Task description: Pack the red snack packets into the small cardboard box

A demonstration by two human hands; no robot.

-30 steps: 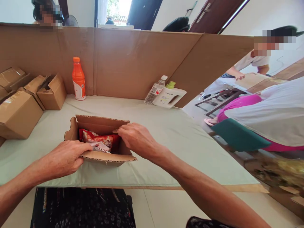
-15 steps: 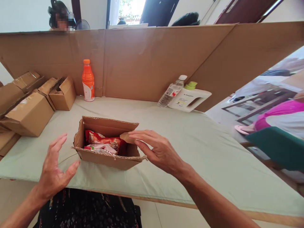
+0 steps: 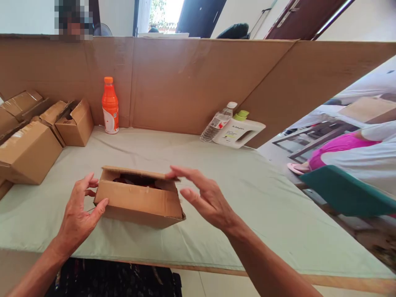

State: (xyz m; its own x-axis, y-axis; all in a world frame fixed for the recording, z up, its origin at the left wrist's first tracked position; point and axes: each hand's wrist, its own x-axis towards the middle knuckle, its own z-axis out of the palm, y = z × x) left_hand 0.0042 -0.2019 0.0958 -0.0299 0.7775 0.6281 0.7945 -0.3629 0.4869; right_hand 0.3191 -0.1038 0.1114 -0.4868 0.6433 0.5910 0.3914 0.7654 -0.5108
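Observation:
A cardboard box (image 3: pixel 139 200) sits near the front of the cloth-covered table, its near long flap folded inward and its far flap leaning over the opening. Through the gap between the flaps only a dark strip of the inside shows, with a trace of red. My left hand (image 3: pixel 81 205) is at the box's left end, fingers apart, the thumb by the near left corner. At the far right corner, my right hand (image 3: pixel 202 196) has its fingers spread, the fingertips at the end of the far flap. Neither hand is wrapped around anything.
Several cardboard boxes (image 3: pixel 31 150) stand at the left. An orange bottle (image 3: pixel 110 105) stands against the cardboard partition (image 3: pixel 173 82). A clear plastic bottle (image 3: pixel 216 123) leans on a white jug (image 3: pixel 239 133) farther right. Beyond the table are a teal chair (image 3: pixel 346 192) and people.
The near and far flaps have come inward, covering the red packets that showed inside. My left hand has moved right to the box's end. My right hand remains by the right corner.

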